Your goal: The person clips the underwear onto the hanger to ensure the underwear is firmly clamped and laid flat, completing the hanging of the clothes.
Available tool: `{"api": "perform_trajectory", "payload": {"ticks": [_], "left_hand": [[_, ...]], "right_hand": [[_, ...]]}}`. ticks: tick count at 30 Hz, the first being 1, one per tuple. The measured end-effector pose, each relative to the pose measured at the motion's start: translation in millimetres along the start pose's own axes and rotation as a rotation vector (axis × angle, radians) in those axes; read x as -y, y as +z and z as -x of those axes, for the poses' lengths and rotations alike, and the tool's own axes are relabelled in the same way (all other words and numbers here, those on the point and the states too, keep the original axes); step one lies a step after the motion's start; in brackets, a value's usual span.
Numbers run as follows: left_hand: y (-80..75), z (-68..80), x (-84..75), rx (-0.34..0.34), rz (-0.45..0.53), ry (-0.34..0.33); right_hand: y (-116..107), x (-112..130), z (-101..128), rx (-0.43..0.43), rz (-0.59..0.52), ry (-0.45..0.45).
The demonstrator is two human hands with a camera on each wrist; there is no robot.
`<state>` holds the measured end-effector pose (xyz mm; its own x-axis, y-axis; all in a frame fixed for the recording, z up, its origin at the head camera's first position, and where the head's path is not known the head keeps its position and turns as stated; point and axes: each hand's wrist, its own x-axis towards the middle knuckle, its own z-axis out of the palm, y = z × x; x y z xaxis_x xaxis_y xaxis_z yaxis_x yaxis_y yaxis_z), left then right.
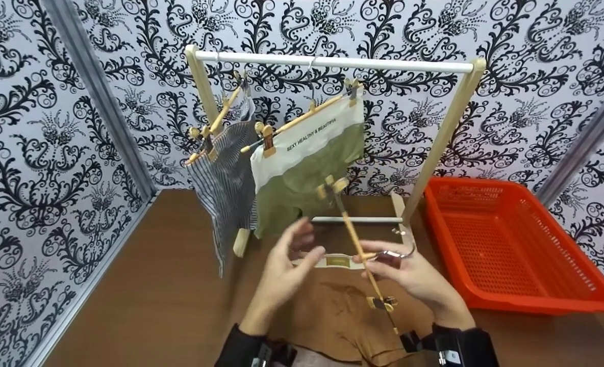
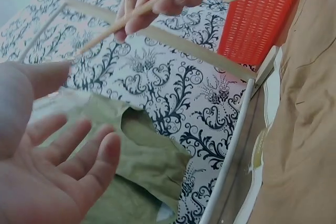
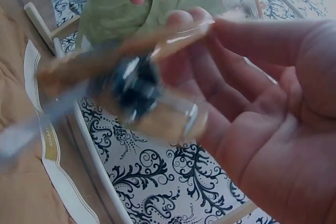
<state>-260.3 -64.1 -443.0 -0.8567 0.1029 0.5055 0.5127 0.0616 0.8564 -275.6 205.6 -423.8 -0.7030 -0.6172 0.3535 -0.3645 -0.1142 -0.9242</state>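
Note:
My right hand (image 1: 411,272) pinches a wooden clip hanger (image 1: 353,233) at its middle, beside the metal hook. The hanger's bar slants, with one clip (image 1: 332,187) at the upper end and another clip (image 1: 382,304) at the lower. Facing it from the left, my left hand (image 1: 284,270) has its fingers apart and loosely bent, holding nothing; the left wrist view shows its palm (image 2: 47,187) bare. Beneath both hands a brown garment (image 1: 327,306) lies spread on the table, its white waistband with a gold label (image 1: 337,261) toward the rack.
A wooden rack with a white rail (image 1: 383,63) stands behind the hands. From it hang a green-and-white garment (image 1: 307,173) and a striped garment (image 1: 225,173), both on clip hangers. A red plastic basket (image 1: 485,300) sits on the brown table (image 1: 144,275) at the right. Patterned walls enclose the back and sides.

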Motion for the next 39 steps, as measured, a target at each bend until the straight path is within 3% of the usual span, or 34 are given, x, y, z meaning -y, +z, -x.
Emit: {"api": "perform_trajectory", "payload": {"ticks": [4,10,17,26,33,36,39], "left_hand": [[-7.3,-2.4,1.4,-0.057,0.07,0.029],[-19.1,-2.7,0.3,-0.047,0.185,0.088],[-21.7,-1.8,1.0,-0.058,0.148,0.073],[-14.3,-3.0,0.4,-0.152,0.333,0.04],[-11.7,-5.6,2.3,-0.362,0.43,0.004],[-9.5,-7.2,5.8,-0.443,0.465,-0.026],[-6.4,-8.1,8.3,-0.494,0.494,-0.07]], "right_hand": [[4.6,-1.5,-0.7,0.075,0.133,-0.019],[5.2,-3.0,0.1,0.169,0.286,-0.04],[4.5,-3.7,1.0,0.191,0.355,0.044],[-13.0,5.2,13.2,0.078,0.324,0.192],[-36.3,8.5,28.5,-0.098,0.509,0.195],[-40.9,6.3,29.3,-0.145,0.509,0.202],[-41.6,4.0,27.0,-0.194,0.429,0.226]]}}
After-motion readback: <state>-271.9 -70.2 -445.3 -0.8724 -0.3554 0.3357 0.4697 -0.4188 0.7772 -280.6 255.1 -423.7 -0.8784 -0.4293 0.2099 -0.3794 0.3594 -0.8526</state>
